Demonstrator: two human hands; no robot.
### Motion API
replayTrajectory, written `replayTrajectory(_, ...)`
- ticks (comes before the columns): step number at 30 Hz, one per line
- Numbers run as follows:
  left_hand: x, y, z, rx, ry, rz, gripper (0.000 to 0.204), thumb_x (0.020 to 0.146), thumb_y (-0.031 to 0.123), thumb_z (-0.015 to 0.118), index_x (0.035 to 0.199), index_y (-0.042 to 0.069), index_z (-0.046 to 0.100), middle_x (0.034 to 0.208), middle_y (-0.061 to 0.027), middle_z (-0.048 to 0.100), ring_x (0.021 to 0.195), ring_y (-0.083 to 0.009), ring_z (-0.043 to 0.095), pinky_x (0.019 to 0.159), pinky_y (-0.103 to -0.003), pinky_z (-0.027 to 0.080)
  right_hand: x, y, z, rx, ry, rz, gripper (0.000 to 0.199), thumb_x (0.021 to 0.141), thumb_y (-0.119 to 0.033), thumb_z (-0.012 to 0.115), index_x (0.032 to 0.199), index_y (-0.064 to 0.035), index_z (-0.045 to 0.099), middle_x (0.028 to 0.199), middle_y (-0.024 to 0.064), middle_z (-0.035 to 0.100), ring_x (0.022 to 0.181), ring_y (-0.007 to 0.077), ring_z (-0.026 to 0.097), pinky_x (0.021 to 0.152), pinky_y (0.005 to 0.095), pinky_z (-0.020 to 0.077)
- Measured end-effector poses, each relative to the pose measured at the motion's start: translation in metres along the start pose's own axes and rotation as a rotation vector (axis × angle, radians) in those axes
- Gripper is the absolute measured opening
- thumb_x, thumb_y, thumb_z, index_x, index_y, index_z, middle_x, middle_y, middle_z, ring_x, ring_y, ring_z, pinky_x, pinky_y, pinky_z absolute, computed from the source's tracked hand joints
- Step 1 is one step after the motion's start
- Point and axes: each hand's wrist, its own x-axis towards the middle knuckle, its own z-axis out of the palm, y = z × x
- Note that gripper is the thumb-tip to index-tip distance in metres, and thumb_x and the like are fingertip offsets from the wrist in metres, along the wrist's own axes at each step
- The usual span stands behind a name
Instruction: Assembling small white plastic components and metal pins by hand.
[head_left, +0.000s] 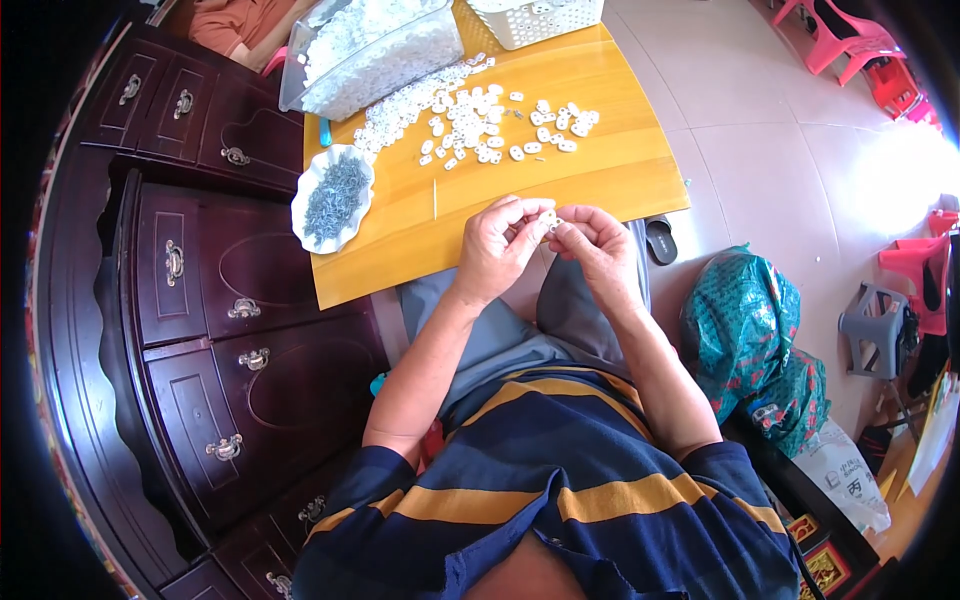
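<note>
Just past the table's front edge, above my lap, both hands meet fingertip to fingertip. My left hand (497,243) and my right hand (603,248) pinch a small white plastic piece (549,219) between them; fingers cover part of it. On the wooden table (400,262) beyond lie several loose white oval pieces with holes (490,115). A thin pale stick (434,199) rests nearer, left of my hands. At the table's left side, a white scalloped dish (300,222) holds a heap of thin blue-grey metal bits (336,198), too small to name exactly.
A clear bin (400,75) full of whitish plastic parts and a white perforated basket (540,24) stand at the back. Dark wooden drawers (215,290) line the left. On the floor at right sit a green bag (745,320), a grey stool (872,325) and a black slipper (660,241).
</note>
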Motion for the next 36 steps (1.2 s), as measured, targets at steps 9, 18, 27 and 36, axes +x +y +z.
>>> replayTrajectory(9, 0.003, 0.01, -0.004, 0.101, -0.056, 0.059, 0.015, 0.092, -0.001, 0.069, 0.106, -0.003, 0.073, 0.09, -0.0078, 0.07, 0.079, -0.0139, 0.07, 0.068, -0.025, 0.056, -0.001, -0.001, 0.001, 0.008, -0.009, 0.109, 0.017, 0.1, -0.015, 0.066, 0.111, -0.002, 0.068, 0.092, 0.0025, 0.074, 0.08, 0.0071, 0.068, 0.07, 0.0202, 0.0507)
replayTrajectory(18, 0.0, 0.025, -0.001, 0.254, -0.115, 0.063, 0.032, 0.085, 0.003, 0.074, 0.117, 0.001, 0.069, 0.099, -0.0099, 0.067, 0.083, -0.0209, 0.072, 0.069, -0.031, 0.058, 0.0, 0.002, -0.004, 0.083, -0.049, 0.156, 0.017, 0.101, -0.02, 0.064, 0.108, -0.0056, 0.069, 0.096, 0.0012, 0.072, 0.084, 0.0064, 0.066, 0.071, 0.0207, 0.0505)
replayTrajectory(27, 0.003, 0.01, 0.004, 0.664, -0.023, 0.391, 0.036, 0.077, 0.013, 0.079, 0.111, 0.007, 0.071, 0.099, -0.009, 0.068, 0.089, -0.0292, 0.068, 0.073, -0.039, 0.057, 0.0, 0.002, -0.006, 0.191, -0.024, 0.153, 0.016, 0.1, -0.022, 0.066, 0.105, -0.0077, 0.069, 0.096, 0.0003, 0.072, 0.082, 0.0062, 0.065, 0.075, 0.0225, 0.0516)
replayTrajectory(36, 0.004, 0.015, 0.003, 0.577, -0.04, 0.366, 0.028, 0.075, 0.012, 0.08, 0.103, 0.006, 0.074, 0.094, -0.0084, 0.07, 0.085, -0.0291, 0.068, 0.072, -0.039, 0.056, -0.001, 0.002, -0.008, 0.225, -0.05, 0.235, 0.022, 0.102, -0.027, 0.062, 0.105, -0.0075, 0.073, 0.093, 0.0013, 0.074, 0.079, 0.0069, 0.067, 0.073, 0.0227, 0.053)
